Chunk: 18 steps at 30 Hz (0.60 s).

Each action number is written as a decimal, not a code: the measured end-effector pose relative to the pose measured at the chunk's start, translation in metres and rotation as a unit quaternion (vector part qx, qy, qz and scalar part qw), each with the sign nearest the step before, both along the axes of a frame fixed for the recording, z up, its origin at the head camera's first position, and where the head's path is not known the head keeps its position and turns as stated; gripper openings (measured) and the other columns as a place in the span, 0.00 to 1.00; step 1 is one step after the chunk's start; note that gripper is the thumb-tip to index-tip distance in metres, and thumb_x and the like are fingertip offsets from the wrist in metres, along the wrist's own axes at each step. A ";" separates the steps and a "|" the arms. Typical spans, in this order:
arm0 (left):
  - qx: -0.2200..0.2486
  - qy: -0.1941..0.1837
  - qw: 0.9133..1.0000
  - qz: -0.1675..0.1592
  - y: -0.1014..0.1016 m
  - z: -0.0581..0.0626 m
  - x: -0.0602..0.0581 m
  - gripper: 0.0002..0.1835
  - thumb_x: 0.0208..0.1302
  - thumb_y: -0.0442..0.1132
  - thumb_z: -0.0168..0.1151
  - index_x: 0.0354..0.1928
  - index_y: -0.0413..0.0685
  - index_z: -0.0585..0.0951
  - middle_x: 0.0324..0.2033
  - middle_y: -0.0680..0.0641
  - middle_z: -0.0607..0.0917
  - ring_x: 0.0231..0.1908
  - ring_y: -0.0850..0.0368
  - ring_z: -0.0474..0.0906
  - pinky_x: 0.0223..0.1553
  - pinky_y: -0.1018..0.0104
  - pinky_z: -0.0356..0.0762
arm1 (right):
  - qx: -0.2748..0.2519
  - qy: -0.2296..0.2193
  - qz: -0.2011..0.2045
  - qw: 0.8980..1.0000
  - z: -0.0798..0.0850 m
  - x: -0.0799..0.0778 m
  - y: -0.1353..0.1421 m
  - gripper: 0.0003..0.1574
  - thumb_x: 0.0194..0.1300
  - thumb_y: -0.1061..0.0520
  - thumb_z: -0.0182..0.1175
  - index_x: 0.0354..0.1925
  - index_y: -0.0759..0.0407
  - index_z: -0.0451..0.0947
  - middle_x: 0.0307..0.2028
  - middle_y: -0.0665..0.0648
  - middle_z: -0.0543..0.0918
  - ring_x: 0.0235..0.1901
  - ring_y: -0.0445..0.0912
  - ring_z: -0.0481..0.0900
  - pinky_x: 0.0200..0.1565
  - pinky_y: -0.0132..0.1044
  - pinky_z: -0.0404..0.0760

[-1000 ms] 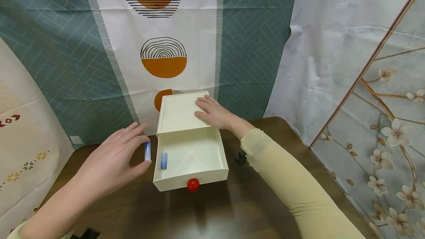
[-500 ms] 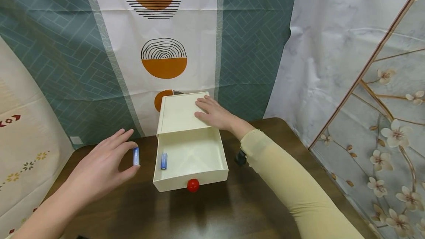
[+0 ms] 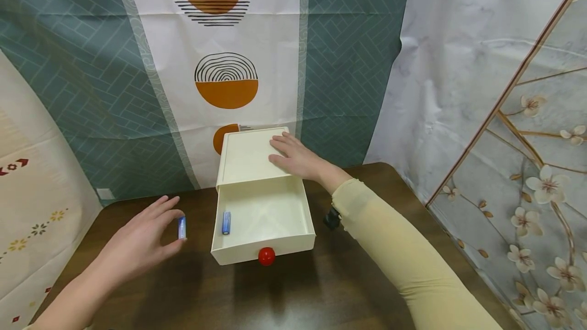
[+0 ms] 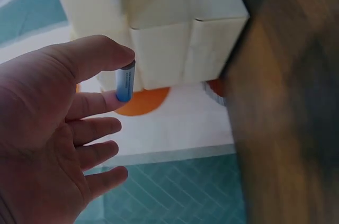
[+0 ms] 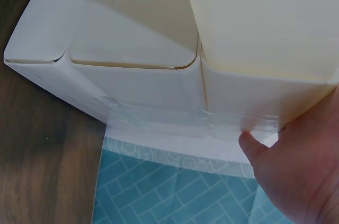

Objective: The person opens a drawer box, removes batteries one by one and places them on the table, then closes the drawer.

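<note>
Cream drawer (image 3: 270, 215) juts out — patterned cloth (image 3: 275, 55) hangs behind.

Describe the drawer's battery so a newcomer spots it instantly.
Find the cream cabinet on the dark table, then its open drawer with a red knob. Inside, near the left side, lies a small blue battery; the other battery is pinched by the left hand.
</note>
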<state>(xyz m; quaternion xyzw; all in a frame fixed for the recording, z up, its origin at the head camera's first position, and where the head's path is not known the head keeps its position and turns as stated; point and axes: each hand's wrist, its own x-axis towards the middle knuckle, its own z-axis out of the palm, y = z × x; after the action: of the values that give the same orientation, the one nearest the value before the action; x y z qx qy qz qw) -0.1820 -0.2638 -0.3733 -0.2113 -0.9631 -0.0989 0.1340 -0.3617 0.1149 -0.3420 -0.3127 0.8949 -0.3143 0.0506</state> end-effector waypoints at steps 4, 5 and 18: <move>0.002 -0.018 1.000 -0.003 -0.004 -0.013 -0.004 0.26 0.58 0.43 0.85 0.55 0.41 0.86 0.71 0.28 0.77 0.75 0.24 0.67 0.68 0.28 0.72 | 0.001 0.000 0.000 1.000 0.001 0.000 0.000 0.45 0.88 0.33 0.46 0.89 0.52 0.54 0.89 0.49 0.49 0.88 0.43 0.31 0.85 0.52 0.40; 0.004 -0.022 1.000 -0.004 -0.005 -0.016 -0.005 0.26 0.58 0.43 0.85 0.55 0.41 0.86 0.72 0.27 0.77 0.75 0.24 0.67 0.68 0.28 0.72 | 0.000 0.000 0.000 1.000 0.001 0.000 0.000 0.45 0.88 0.33 0.46 0.89 0.52 0.54 0.89 0.50 0.49 0.88 0.43 0.31 0.85 0.52 0.40; 0.013 -0.015 1.000 -0.020 -0.010 -0.045 -0.017 0.25 0.57 0.42 0.85 0.53 0.40 0.86 0.70 0.27 0.78 0.75 0.23 0.68 0.68 0.27 0.71 | 0.001 -0.002 -0.001 1.000 0.000 0.000 0.000 0.45 0.88 0.33 0.46 0.89 0.52 0.54 0.89 0.49 0.49 0.88 0.43 0.30 0.85 0.52 0.40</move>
<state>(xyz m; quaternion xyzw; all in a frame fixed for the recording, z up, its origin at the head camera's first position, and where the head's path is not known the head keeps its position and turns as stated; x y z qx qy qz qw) -0.1989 -0.2739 -0.4182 -0.2276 -0.9592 -0.1169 0.1201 -0.3622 0.1149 -0.3418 -0.3109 0.8955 -0.3141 0.0519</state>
